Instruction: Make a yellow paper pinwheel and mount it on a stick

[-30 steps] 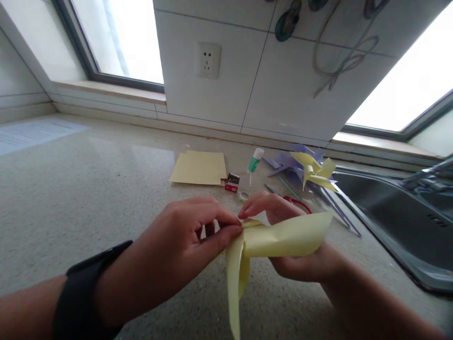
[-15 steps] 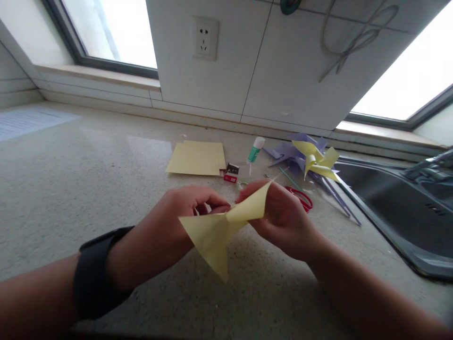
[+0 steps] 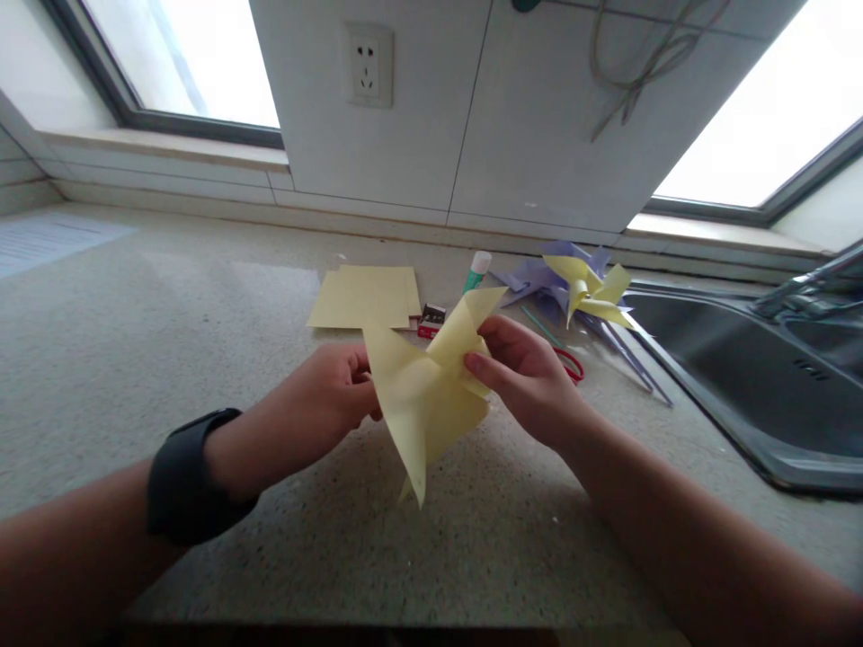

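Observation:
A pale yellow paper pinwheel [image 3: 411, 386] is held up over the counter, its blades folded toward the middle and one point hanging down. My right hand [image 3: 532, 377] pinches its right side, thumb in front and fingers behind. My left hand [image 3: 330, 386], with a black band on the wrist, is closed at the pinwheel's left edge. The blade hides those fingertips, so what they grip does not show. Just beyond the paper lie a small red-and-black box [image 3: 430, 321] and a glue stick [image 3: 477, 270] with a white cap.
Yellow paper sheets [image 3: 360, 296] lie stacked behind my left hand. Finished yellow [image 3: 593, 292] and purple pinwheels [image 3: 539, 277] rest by the steel sink [image 3: 742, 377] on the right. Red scissor handles [image 3: 572, 367] show beside my right hand. A printed sheet [image 3: 54, 238] lies far left.
The pinwheel has tipped so more of its face shows. My right hand now pinches its right side from the front; my left hand has shifted left from near the centre to the left edge.

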Tool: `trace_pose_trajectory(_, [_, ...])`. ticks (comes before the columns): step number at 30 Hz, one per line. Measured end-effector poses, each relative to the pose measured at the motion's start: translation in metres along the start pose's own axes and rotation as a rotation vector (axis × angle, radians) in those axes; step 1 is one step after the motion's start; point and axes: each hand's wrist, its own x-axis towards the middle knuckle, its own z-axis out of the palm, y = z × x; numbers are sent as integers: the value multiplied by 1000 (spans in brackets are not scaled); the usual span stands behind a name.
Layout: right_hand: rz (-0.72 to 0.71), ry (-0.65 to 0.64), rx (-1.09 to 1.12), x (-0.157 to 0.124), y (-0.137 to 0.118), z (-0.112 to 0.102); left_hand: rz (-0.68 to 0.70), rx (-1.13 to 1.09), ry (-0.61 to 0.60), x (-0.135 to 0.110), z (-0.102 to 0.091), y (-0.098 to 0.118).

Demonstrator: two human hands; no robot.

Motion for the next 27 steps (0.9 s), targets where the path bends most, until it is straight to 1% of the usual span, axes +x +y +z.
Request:
trace_pose_trajectory(2, [25,35,-17,1,0,-3,-57,49,13,0,-2,-5])
trace_pose_trajectory(4, [43,53,-23,2,0,-6,-94,48,18,-1,-3,-9])
trace_pose_trajectory(8, [65,68,-32,5,3,-11,-99,-7,15,0,-2,-13])
trace_pose_trajectory(12, [108,76,-76,7,5,-16,-212,-136,60,3,-2,-15])
trace_pose_trajectory(15, [131,84,-131,9,5,-21,-240,-157,108,4,-2,-18])
trace_pose_trajectory(19, [160,114,-264,13,6,-29,-264,-129,171,5,-2,-24])
trace_pose_trajectory(24, [194,240,-526,18,13,-42,-340,-97,301,5,-1,-25])
trace_pose_trajectory(27, [228,299,-663,18,13,-46,-383,-77,340,3,-1,-21])
